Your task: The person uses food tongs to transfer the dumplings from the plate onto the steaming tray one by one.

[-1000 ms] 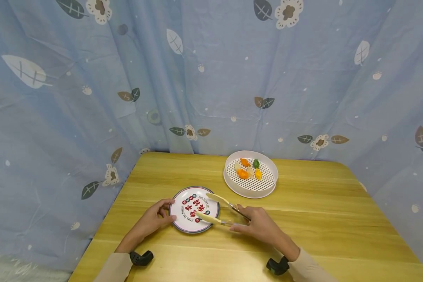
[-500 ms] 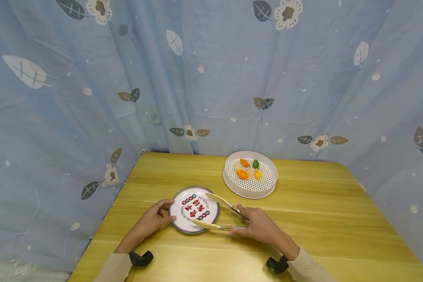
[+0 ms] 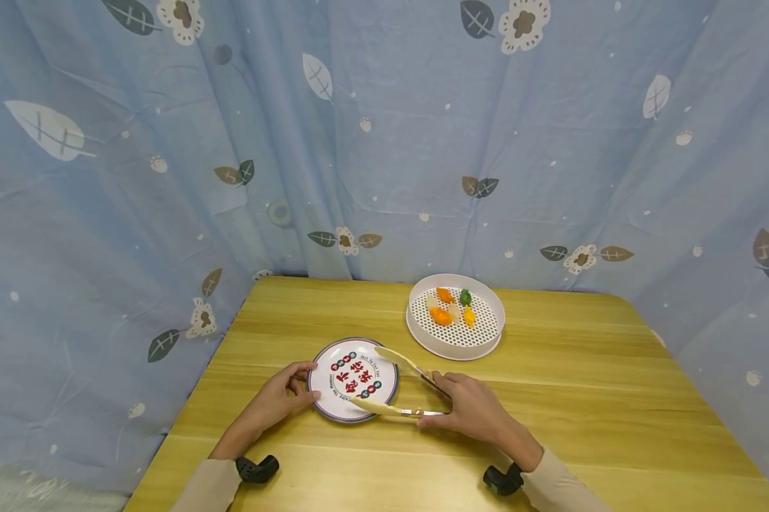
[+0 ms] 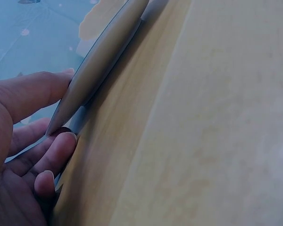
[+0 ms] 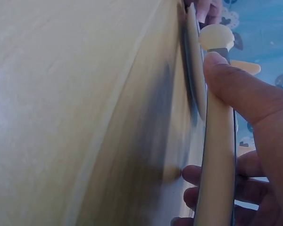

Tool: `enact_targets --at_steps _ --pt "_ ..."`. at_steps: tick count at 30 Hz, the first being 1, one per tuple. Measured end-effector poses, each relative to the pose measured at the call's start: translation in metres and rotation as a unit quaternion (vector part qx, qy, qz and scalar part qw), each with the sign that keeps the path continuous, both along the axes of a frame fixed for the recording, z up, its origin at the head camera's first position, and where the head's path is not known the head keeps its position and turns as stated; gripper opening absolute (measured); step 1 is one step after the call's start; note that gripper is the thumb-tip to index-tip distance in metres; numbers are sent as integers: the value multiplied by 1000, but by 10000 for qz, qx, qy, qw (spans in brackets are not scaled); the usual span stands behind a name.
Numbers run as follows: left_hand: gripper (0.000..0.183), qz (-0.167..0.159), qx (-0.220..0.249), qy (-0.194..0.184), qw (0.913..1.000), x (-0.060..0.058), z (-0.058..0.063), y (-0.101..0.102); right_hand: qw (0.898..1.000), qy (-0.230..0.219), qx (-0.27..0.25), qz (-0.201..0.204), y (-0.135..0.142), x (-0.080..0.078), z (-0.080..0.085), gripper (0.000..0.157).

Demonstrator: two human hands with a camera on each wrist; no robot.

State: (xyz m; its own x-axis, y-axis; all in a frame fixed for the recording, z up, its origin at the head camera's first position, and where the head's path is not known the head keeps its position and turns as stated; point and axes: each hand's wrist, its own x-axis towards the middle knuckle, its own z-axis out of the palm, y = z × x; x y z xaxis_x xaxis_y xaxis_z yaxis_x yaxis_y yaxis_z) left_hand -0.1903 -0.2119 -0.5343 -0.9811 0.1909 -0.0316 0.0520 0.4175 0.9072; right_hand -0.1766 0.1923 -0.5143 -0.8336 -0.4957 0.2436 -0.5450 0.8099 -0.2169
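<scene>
My left hand (image 3: 275, 402) pinches the left rim of a round white plate (image 3: 328, 407) with red print and a blue edge. In the left wrist view the thumb lies on one face of the plate (image 4: 101, 61) and fingertips meet its other side. A pair of tongs (image 3: 376, 407) with pale yellow heads is in my right hand (image 3: 472, 407). Their arms stand spread apart, both heads over the plate's right half with nothing between them. In the right wrist view my thumb presses along one arm of the tongs (image 5: 219, 141), fingers curled beside it.
Behind the plate and to its right stands a round white basket (image 3: 464, 351) with a perforated base. It contains several small pieces: orange ones (image 3: 441, 316), a green one (image 3: 465, 297), a yellow one (image 3: 469, 317) and pale ones. A patterned blue curtain (image 3: 410, 142) hangs behind the wooden table (image 3: 582, 384).
The tongs have spread wider, their near head shifting toward the plate's front edge. The left hand, plate and basket look the same as before.
</scene>
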Motion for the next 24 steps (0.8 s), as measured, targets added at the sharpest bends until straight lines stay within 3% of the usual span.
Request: enact_targets --at_steps 7,13,20,24 --pt "54 3 -71 131 9999 -1 0 1 9998 165 -27 115 0 -1 -2 83" --pt "55 -101 -10 97 9999 -1 1 1 9997 210 121 75 1 1 -3 92" --pt "56 -126 52 110 9998 0 3 4 9993 356 97 71 4 3 -4 90" --pt "56 -131 39 124 9998 -1 3 4 9998 188 71 54 6 3 -3 92"
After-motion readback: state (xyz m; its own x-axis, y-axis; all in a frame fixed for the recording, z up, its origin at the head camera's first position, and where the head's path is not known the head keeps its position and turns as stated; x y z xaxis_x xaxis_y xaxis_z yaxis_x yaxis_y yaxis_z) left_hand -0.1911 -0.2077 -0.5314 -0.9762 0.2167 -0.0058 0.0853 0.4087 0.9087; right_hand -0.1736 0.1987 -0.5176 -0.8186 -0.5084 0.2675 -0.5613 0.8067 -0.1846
